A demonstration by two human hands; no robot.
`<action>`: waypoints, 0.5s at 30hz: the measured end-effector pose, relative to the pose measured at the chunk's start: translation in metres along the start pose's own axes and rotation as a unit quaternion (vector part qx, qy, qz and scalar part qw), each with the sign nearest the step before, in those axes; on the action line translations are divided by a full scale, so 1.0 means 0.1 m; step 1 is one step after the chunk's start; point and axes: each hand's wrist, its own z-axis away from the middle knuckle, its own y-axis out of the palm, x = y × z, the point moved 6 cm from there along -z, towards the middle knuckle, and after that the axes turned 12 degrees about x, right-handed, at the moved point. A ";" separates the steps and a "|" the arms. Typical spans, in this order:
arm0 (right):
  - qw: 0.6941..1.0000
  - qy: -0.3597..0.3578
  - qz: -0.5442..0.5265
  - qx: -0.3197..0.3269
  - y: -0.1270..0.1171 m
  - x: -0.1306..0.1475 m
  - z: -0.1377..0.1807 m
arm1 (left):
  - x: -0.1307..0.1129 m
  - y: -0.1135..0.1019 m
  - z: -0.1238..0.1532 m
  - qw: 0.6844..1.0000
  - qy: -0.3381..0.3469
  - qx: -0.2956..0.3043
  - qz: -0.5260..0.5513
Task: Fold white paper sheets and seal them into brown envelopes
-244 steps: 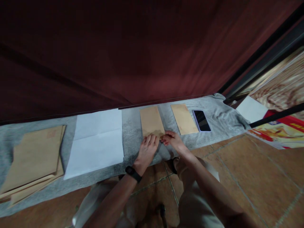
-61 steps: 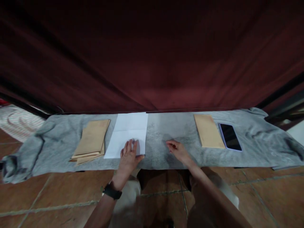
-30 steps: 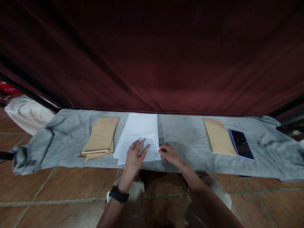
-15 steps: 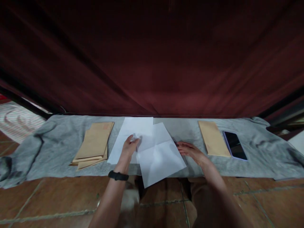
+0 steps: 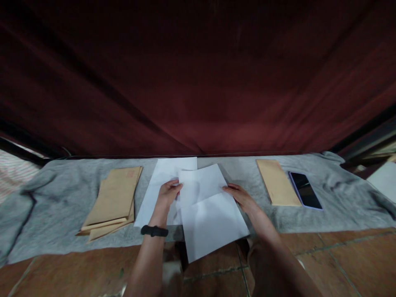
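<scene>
Creased white sheet (image 5: 213,216) pokes past the near edge of the grey cloth (image 5: 241,173), mid-scene; left hand (image 5: 167,194) and right hand (image 5: 243,197) each pinch a side. Probably featherlight, floppy, crumples easily, so gentle side-edge grips.

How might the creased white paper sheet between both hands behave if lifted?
The creased white paper sheet will likely fold along its visible crosswise crease. It looks thin, so probably light and floppy; its unheld near end may sag.
</scene>
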 end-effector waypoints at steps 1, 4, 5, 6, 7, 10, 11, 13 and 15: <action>1.000 0.007 -0.004 0.001 0.00 0.02 0.02 | -0.01 0.03 -0.02 1.000 0.004 0.011 -0.017; 0.999 0.013 -0.028 0.030 0.01 0.10 0.06 | -0.08 0.15 -0.04 0.998 0.022 0.044 -0.030; 0.998 0.013 -0.035 0.041 0.00 0.15 0.07 | -0.13 0.19 -0.03 0.997 0.039 0.058 -0.030; 0.998 0.011 -0.039 0.049 -0.02 0.21 0.08 | -0.19 0.23 -0.01 0.995 0.058 0.071 -0.028; 0.998 0.006 -0.038 0.057 -0.04 0.28 0.09 | -0.27 0.27 0.02 0.993 0.078 0.083 -0.023; 0.996 -0.032 -0.006 0.079 -0.15 0.61 0.11 | -0.54 0.36 0.14 0.988 0.125 0.095 0.013; 0.995 -0.050 0.010 0.090 -0.19 0.74 0.13 | -0.65 0.37 0.20 0.985 0.144 0.087 0.031; 0.988 -0.094 0.042 0.113 -0.25 1.03 0.16 | -0.88 0.37 0.31 0.975 0.200 0.055 0.082; 0.979 -0.158 0.082 0.101 -0.33 1.32 0.21 | -1.08 0.39 0.43 0.958 0.252 0.045 0.133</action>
